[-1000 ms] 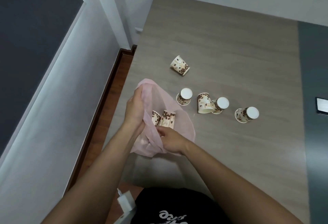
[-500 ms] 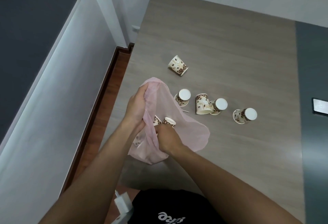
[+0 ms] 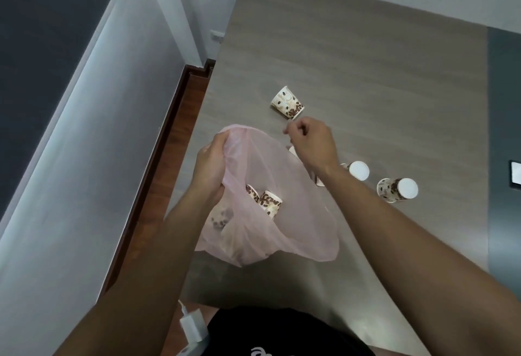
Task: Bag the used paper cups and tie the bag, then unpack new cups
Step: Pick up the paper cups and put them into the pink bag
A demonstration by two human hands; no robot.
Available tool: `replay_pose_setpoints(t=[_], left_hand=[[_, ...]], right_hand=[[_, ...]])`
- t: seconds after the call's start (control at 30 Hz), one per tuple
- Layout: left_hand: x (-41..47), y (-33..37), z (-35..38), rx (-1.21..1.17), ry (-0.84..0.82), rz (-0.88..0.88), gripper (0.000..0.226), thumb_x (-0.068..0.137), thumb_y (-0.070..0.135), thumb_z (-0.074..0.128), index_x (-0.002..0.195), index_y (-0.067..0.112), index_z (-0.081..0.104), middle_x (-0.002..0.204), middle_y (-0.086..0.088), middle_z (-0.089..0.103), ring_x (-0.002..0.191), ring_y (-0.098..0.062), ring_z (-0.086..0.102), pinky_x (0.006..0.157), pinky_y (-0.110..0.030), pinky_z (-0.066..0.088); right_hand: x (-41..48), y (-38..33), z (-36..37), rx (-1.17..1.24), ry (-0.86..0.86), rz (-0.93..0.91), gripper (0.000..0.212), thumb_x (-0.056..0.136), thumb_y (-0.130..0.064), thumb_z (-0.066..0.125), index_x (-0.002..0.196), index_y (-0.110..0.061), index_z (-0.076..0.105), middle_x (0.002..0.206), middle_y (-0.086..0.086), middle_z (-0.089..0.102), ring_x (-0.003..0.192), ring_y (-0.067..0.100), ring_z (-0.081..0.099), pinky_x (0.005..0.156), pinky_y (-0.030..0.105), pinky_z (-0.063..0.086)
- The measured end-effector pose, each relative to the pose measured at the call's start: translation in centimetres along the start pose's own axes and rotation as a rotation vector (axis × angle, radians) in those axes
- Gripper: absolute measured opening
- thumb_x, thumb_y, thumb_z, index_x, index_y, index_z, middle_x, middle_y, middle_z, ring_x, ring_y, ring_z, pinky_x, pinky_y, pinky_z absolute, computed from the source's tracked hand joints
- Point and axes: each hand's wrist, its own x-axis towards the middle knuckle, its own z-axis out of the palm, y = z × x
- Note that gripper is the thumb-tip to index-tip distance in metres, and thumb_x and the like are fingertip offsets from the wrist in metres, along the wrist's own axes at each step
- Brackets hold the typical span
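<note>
A thin pink plastic bag (image 3: 296,214) stands open on the table's near left part. My left hand (image 3: 211,166) grips its left rim. Inside lie paper cups with a brown bean print (image 3: 270,203); another shows through the plastic lower left. My right hand (image 3: 313,141) hovers empty above the bag's far edge, fingers loosely curled, just short of a cup lying on its side (image 3: 288,102). Two more cups (image 3: 358,170) (image 3: 398,190) lie to the right. My right wrist hides other cups; slivers of them show beside it.
The grey wood-grain table (image 3: 366,59) stretches away ahead and to the right. A dark device with a white face (image 3: 515,174) sits at the right edge. The table's left edge drops to a wooden floor strip (image 3: 180,118) along the wall.
My right hand has come out of the bag and moved up and away toward the far cup. The bag mouth now gapes wider. My left hand still holds the rim.
</note>
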Motion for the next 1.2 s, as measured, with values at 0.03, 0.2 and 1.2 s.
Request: replay_pose_setpoints(t=[0.03,0.2,1.2], left_hand=[[0.3,0.3,0.1,0.019,0.007,0.006,0.039,0.109,0.045,0.062,0.117,0.014,0.085,0.107,-0.004,0.085,0.089,-0.015,0.08,0.063,-0.02,0.063],[1.5,1.4,0.6,0.069,0.047,0.0,0.036,0.107,0.049,0.065,0.101,0.021,0.087,0.109,-0.01,0.086,0.102,-0.025,0.081,0.083,-0.036,0.064],[-1.4,0.8,1.7,0.353,-0.067,0.163,0.044,0.119,0.046,0.042,0.125,0.026,0.081,0.111,0.004,0.083,0.108,-0.012,0.077,0.086,-0.03,0.06]], right_hand=[[1.5,-0.3,-0.2,0.0,0.009,0.008,0.028,0.101,-0.027,0.06,0.085,-0.014,0.079,0.069,-0.009,0.072,0.062,-0.002,0.065,0.064,0.022,0.045],[7.9,0.9,1.4,-0.177,-0.098,0.027,0.016,0.101,-0.026,0.064,0.114,-0.018,0.069,0.105,-0.001,0.072,0.101,0.02,0.067,0.078,0.029,0.047],[1.2,0.8,-1.6,0.24,-0.015,-0.075,0.092,0.088,-0.024,0.09,0.158,-0.025,0.031,0.13,-0.014,0.06,0.101,-0.016,0.067,0.08,0.006,0.053]])
